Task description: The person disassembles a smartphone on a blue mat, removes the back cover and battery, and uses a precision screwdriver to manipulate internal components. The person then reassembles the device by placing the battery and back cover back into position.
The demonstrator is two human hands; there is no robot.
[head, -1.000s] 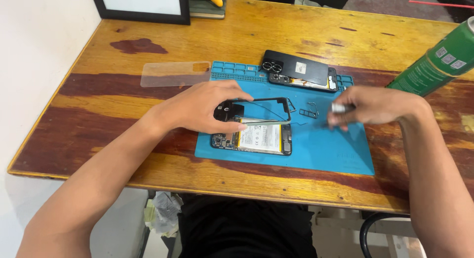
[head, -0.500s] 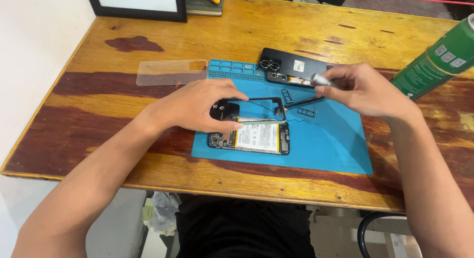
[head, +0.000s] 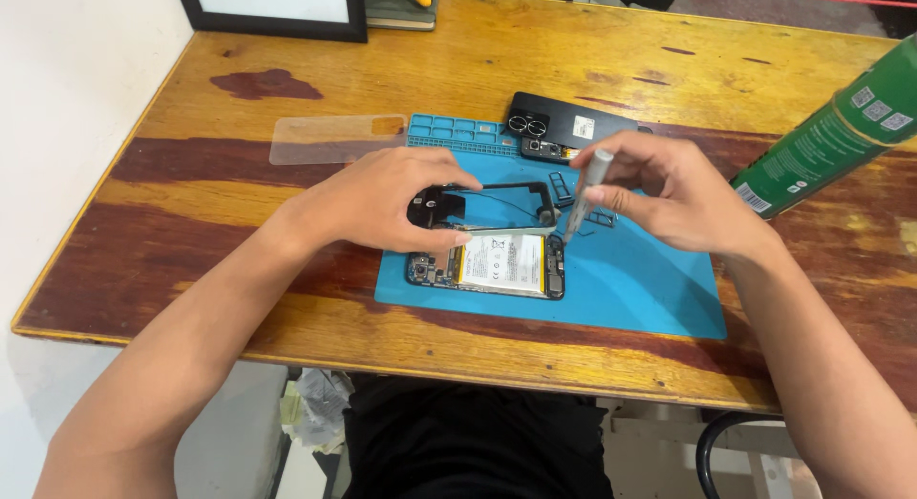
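Both hands had shifted: my right hand (head: 669, 198) swung its pinched screwdriver (head: 583, 195) upright to the opened phone (head: 487, 265); my left hand (head: 387, 201) kept gripping the black frame (head: 497, 189).

One opened phone (head: 487, 265), one frame (head: 497, 201), one back cover (head: 564, 127), one screwdriver (head: 583, 193), one mat (head: 621, 279)
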